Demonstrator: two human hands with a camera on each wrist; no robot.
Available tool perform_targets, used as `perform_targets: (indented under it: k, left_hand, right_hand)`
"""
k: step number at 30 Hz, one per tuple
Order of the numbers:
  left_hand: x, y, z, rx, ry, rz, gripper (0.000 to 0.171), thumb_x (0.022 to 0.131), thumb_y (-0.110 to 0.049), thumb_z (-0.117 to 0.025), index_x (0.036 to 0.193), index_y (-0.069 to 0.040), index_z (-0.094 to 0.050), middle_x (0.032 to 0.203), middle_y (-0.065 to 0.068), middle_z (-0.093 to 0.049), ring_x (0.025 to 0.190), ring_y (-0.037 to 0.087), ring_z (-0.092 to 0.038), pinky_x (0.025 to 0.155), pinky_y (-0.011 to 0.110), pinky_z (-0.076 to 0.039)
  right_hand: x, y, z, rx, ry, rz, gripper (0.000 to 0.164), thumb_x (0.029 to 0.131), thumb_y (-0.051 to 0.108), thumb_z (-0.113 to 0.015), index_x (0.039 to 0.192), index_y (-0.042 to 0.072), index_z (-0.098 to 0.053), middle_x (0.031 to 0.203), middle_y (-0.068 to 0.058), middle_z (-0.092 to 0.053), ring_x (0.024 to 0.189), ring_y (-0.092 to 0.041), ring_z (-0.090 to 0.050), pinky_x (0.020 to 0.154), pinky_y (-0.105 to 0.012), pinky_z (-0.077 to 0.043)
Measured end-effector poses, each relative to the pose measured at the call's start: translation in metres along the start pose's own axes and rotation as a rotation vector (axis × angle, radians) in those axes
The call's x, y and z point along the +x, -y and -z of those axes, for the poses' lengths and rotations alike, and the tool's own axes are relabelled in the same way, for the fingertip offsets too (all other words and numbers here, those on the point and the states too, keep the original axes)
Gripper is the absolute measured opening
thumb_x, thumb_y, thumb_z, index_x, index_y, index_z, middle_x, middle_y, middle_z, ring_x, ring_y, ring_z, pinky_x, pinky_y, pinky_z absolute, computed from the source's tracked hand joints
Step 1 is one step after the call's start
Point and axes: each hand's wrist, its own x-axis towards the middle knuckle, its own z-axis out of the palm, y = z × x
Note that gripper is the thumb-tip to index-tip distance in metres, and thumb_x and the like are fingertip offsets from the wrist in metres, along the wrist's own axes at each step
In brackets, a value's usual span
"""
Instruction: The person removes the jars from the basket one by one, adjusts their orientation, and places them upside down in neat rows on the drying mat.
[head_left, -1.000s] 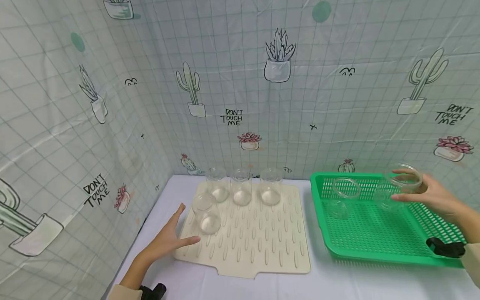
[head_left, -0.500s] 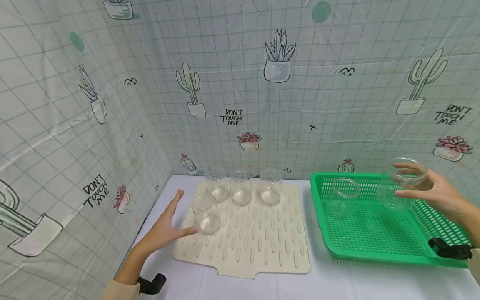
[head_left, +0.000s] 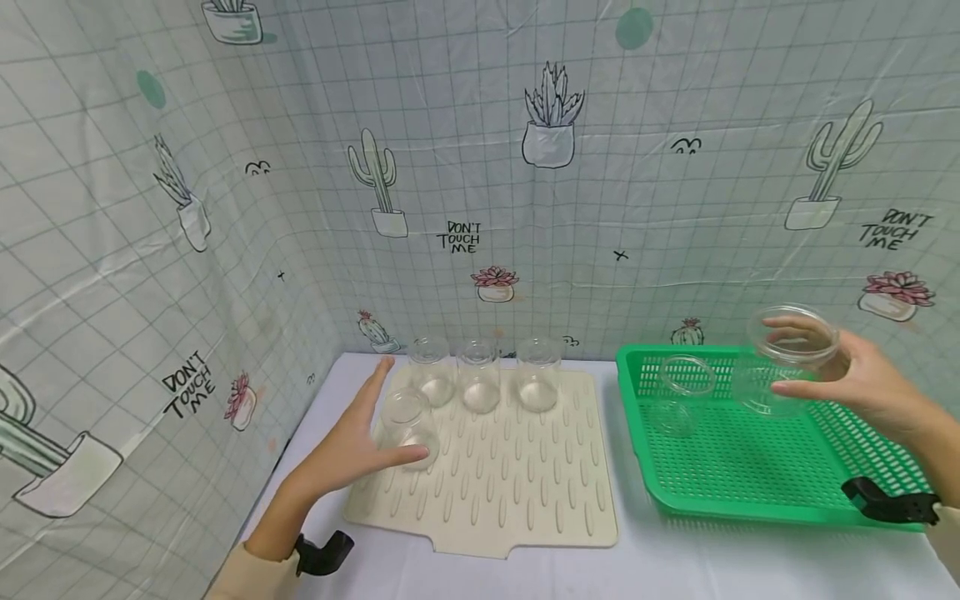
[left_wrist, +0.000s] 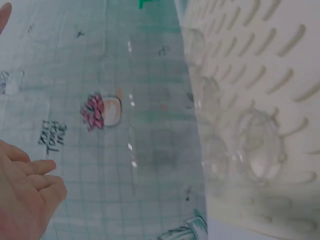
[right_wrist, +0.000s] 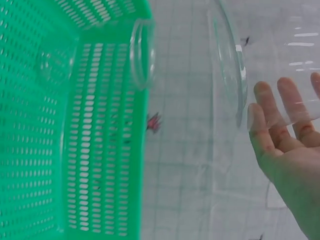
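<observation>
My right hand (head_left: 877, 385) grips a clear jar (head_left: 756, 382) by its side, thumb in front and fingers behind, above the green basket (head_left: 652, 492). In the right wrist view the fingers (right_wrist: 292, 100) show through the jar's clear wall. My left hand (head_left: 352, 442) is spread beside a clear jar (head_left: 408, 421) on the cream ridged mat (head_left: 517, 500). Its thumb crosses in front of that jar; whether it touches cannot be told. Another clear jar (head_left: 684, 396) leans inside the basket.
Three more clear jars line the mat's back edge: one at left (head_left: 431, 375), one in the middle (head_left: 479, 379) and one at right (head_left: 537, 379). A patterned cloth wall (head_left: 600, 208) rises behind and at the left. White cloth (head_left: 540, 575) covers the table.
My right hand has raised its jar a little out of the basket and then shifted slightly left. My left hand has moved right and forward, close to the front jar on the mat.
</observation>
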Motion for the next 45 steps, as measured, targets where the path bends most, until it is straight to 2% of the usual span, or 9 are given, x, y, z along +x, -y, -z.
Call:
perform_targets:
  k: [4,10,17,22,29,38,42,45]
  left_hand:
    - [0.004,-0.016,-0.004,-0.002,0.006,-0.004,0.123,0.077,-0.048,-0.084,0.160,-0.031,0.006,0.166,-0.006,0.000,0.152,0.023,-0.001,0.114,0.065,-0.015]
    - [0.012,-0.037,-0.014,0.026,-0.004,-0.025,0.123,0.074,-0.056,-0.083,0.159,-0.037,0.004,0.166,-0.009,-0.001,0.151,0.019,-0.004,0.115,0.063,-0.017]
    - [0.019,-0.059,-0.025,-0.001,-0.031,-0.028,0.120,0.072,-0.059,-0.083,0.158,-0.042,-0.002,0.164,-0.015,-0.006,0.151,0.017,-0.006,0.113,0.064,-0.020]
    - [0.023,-0.071,-0.032,-0.011,-0.033,-0.041,0.116,0.072,-0.060,-0.083,0.157,-0.046,-0.004,0.163,-0.017,-0.008,0.150,0.018,-0.010,0.112,0.066,-0.022]
    - [0.031,-0.088,-0.040,-0.030,-0.010,-0.084,0.114,0.073,-0.058,-0.084,0.156,-0.047,-0.007,0.163,-0.016,-0.010,0.150,0.017,-0.014,0.110,0.065,-0.026]
    - [0.043,-0.106,-0.056,-0.083,0.045,-0.169,0.113,0.074,-0.051,-0.086,0.156,-0.048,-0.009,0.160,-0.020,-0.013,0.145,0.016,-0.027,0.111,0.055,-0.033]
    - [0.047,-0.112,-0.065,-0.110,0.055,-0.229,0.112,0.075,-0.047,-0.087,0.157,-0.043,-0.011,0.160,-0.017,-0.016,0.144,0.012,-0.028,0.113,0.043,-0.034]
    - [0.051,-0.115,-0.071,-0.135,0.060,-0.279,0.111,0.076,-0.044,-0.087,0.158,-0.038,-0.013,0.160,-0.014,-0.019,0.144,0.008,-0.025,0.114,0.036,-0.033]
  right_hand:
    - [0.002,0.015,-0.006,0.007,0.016,0.024,0.079,0.081,-0.016,-0.072,0.150,0.004,-0.039,0.137,0.007,-0.056,0.120,0.002,-0.054,0.085,-0.013,-0.047]
    - [0.004,0.034,-0.017,0.033,0.032,0.046,0.079,0.077,-0.018,-0.074,0.147,0.002,-0.043,0.131,0.000,-0.062,0.119,-0.005,-0.057,0.089,-0.013,-0.046]
    - [0.006,0.050,-0.033,0.030,0.035,0.082,0.078,0.074,-0.016,-0.078,0.143,0.005,-0.049,0.120,-0.009,-0.064,0.112,-0.011,-0.060,0.085,-0.014,-0.046]
    - [0.006,0.059,-0.047,-0.032,0.020,0.059,0.079,0.072,-0.006,-0.085,0.141,0.011,-0.053,0.114,-0.008,-0.065,0.105,-0.011,-0.061,0.083,-0.014,-0.043]
    - [0.005,0.074,-0.066,-0.142,-0.002,0.021,0.079,0.069,0.011,-0.092,0.139,0.022,-0.056,0.117,-0.001,-0.061,0.109,-0.010,-0.055,0.084,-0.012,-0.039]
    - [0.009,0.092,-0.093,-0.277,-0.054,0.107,0.079,0.065,0.024,-0.096,0.135,0.021,-0.059,0.112,0.003,-0.055,0.099,-0.008,-0.045,0.080,-0.025,-0.041]
    - [0.010,0.102,-0.102,-0.341,-0.083,0.150,0.081,0.062,0.026,-0.097,0.133,0.016,-0.060,0.109,0.004,-0.052,0.099,-0.015,-0.047,0.078,-0.037,-0.046]
    - [0.012,0.109,-0.108,-0.386,-0.104,0.189,0.082,0.059,0.025,-0.098,0.131,0.016,-0.061,0.110,0.003,-0.054,0.100,-0.021,-0.050,0.076,-0.045,-0.044]
